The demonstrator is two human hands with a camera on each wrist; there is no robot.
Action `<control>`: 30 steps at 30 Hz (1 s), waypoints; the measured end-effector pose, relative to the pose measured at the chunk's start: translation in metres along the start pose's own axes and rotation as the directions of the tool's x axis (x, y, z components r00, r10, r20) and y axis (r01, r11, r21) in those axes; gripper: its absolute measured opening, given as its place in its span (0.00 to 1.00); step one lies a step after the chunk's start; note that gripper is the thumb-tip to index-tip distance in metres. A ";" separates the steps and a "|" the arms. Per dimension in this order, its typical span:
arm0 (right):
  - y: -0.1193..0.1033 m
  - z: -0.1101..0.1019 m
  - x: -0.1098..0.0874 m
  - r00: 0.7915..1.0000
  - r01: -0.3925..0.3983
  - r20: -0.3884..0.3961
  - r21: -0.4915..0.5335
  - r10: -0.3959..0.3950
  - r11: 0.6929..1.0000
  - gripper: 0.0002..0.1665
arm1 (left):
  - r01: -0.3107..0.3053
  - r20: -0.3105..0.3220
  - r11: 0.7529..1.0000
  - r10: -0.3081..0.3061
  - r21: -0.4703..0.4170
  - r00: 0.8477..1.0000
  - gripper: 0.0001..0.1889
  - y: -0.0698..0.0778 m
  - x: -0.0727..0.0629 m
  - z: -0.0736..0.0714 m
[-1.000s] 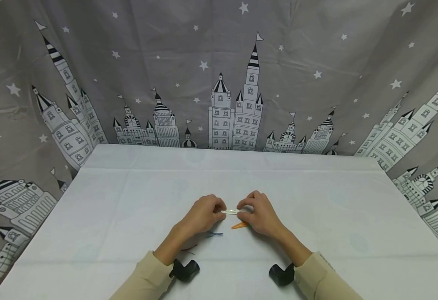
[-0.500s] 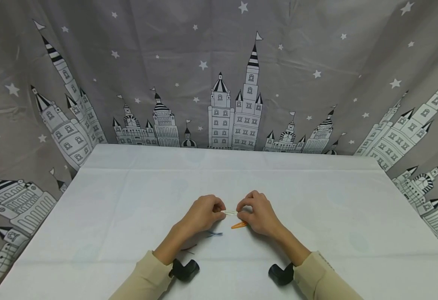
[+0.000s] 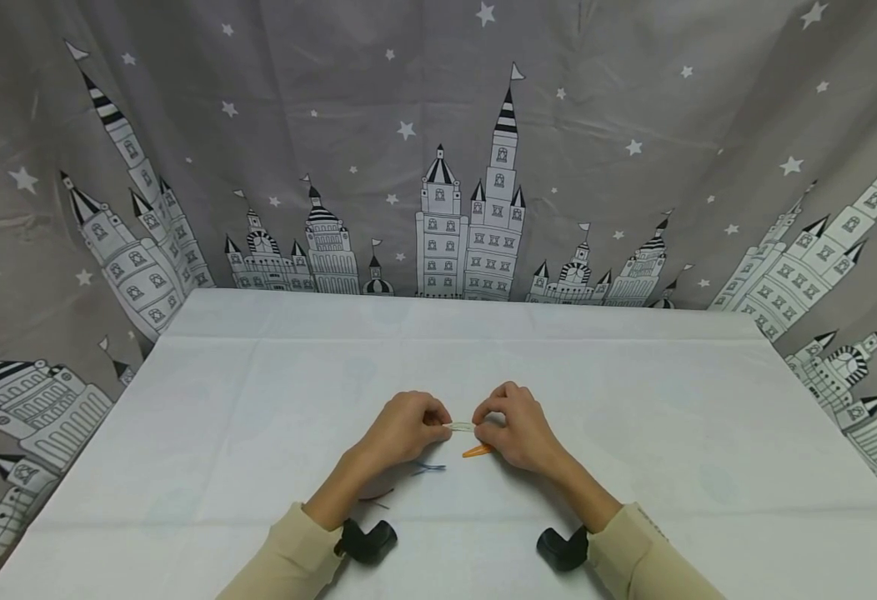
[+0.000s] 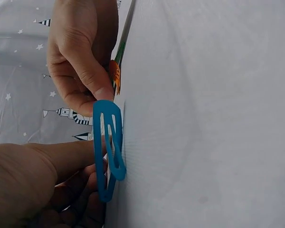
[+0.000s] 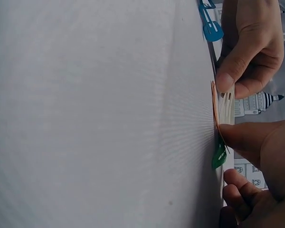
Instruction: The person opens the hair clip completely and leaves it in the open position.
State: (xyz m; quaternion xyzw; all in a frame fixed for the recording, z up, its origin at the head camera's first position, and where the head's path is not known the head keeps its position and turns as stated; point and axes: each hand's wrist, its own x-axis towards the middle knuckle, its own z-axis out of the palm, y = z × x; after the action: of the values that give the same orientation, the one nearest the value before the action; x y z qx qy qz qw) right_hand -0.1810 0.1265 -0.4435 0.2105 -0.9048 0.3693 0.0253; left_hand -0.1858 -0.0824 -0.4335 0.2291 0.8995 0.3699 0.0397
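Note:
A white snap hair clip (image 3: 462,427) is stretched between the two hands, just above the white table. My left hand (image 3: 407,429) pinches its left end between thumb and fingers. The right hand (image 3: 515,427) pinches the other end, and the slotted middle shows in the right wrist view. Below the right hand lies an orange hair clip (image 3: 478,451), with a green hair clip (image 5: 219,156) beside it. Nearer the left hand is a blue hair clip (image 4: 99,156), its inner tongue sprung away from the frame. The fingertips cover both ends of the white clip.
A thin dark reddish piece (image 3: 380,497), too small to identify, lies by the left wrist. Black wrist cameras (image 3: 367,542) sit under both forearms. The white tabletop (image 3: 273,392) reaches back to a grey curtain (image 3: 378,100) printed with castles and stars.
The white hair clip has tilted slightly and lost its bright glint. Both hands keep their pinch and have barely shifted; the other clips stay where they were.

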 end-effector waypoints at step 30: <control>-0.002 0.001 -0.002 1.000 -0.018 0.008 0.014 0.018 1.000 0.02 | -0.007 0.044 0.999 0.009 -0.041 0.999 0.02 0.000 -0.002 -0.003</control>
State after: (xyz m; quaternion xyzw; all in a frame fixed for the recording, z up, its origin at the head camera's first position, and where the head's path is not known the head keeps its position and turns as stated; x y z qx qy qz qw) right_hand -0.1786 0.1253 -0.4430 0.2041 -0.9041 0.3750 0.0169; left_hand -0.1851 -0.0850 -0.4317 0.2399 0.8898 0.3831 0.0627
